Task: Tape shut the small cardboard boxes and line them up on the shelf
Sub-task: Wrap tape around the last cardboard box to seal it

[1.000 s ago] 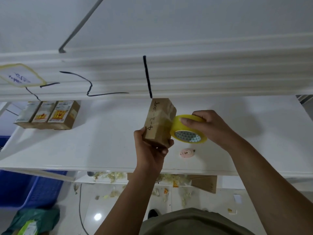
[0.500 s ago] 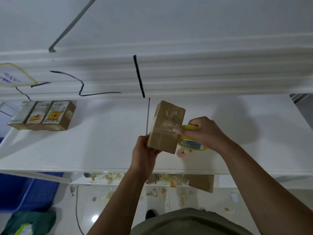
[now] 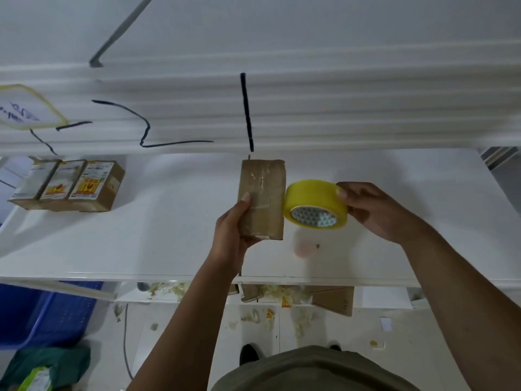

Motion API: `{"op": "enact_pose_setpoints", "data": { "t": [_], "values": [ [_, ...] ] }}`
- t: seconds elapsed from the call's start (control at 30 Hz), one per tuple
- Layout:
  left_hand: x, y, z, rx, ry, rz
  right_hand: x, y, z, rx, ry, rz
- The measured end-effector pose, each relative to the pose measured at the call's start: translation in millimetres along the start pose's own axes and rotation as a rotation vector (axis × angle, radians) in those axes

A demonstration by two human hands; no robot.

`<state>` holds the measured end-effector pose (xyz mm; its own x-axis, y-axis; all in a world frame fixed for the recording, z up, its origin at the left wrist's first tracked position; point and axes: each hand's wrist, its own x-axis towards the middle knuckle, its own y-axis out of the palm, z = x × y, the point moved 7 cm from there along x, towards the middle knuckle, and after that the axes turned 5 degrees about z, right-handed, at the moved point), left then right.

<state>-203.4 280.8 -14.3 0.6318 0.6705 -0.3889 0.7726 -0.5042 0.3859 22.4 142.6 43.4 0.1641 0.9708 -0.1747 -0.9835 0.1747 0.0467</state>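
The left hand (image 3: 234, 232) grips the box (image 3: 265, 193) from below, thumb laid flat on the front face and the other fingers wrapped behind. The box stands upright out of the hand toward 12 o'clock, held above the shelf (image 3: 169, 235), and clear tape shines across its front. At 3 o'clock of the box, the right hand (image 3: 372, 210) holds the tape roll (image 3: 314, 204), thumb on the upper rim and fingers curled behind it. The yellow roll lies between that hand and the box, its open core facing 6 o'clock. Its left edge reaches the box's right side, though whether they touch cannot be told. On the shelf at 5 o'clock of the box lies a small pink thing (image 3: 304, 248), too blurred to name. Far off at 9 o'clock, three labelled boxes (image 3: 70, 184) stand side by side, touching, near the shelf's back edge. Under the shelf are cardboard pieces (image 3: 335, 300) and pale scraps, with a blue crate (image 3: 42, 314) and a green bag (image 3: 48, 365) at 7 o'clock.
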Motion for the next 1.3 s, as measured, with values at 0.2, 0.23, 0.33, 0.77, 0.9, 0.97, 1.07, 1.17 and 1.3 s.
{"op": "enact_pose_setpoints", "data": {
  "t": [0.2, 0.23, 0.33, 0.77, 0.9, 0.97, 1.07, 1.17, 1.3],
  "values": [
    [27, -15, 45, 0.155, -0.123, -0.215, 17, -69, -16, -0.901, 0.355, -0.263],
    [30, -15, 51, 0.247, -0.143, -0.218, 18, -77, -20, -1.059, 0.442, -0.282],
    [38, -8, 49, 0.894, -0.087, -0.245, 24, -80, -26, -1.210, 0.541, -0.285],
    [60, -64, 29, 0.876, -0.095, -0.133, 41, -9, 7, -1.162, -0.111, -0.415],
    [55, -67, 35, 0.826, -0.073, -0.114, 8, 44, 21, -1.168, -0.467, -0.481],
    [52, -65, 38, 0.870, -0.034, -0.148, 1, 76, -10, -1.202, -0.335, -0.268],
    [48, -59, 39, 0.934, 0.023, -0.196, -4, 92, -72, -1.406, 0.042, -0.057],
    [47, -57, 39, 0.918, 0.037, -0.205, -3, 81, -94, -1.494, 0.253, -0.062],
    [46, -59, 39, 0.910, 0.053, -0.187, 5, 77, -92, -1.490, 0.243, -0.073]
  ]
}}
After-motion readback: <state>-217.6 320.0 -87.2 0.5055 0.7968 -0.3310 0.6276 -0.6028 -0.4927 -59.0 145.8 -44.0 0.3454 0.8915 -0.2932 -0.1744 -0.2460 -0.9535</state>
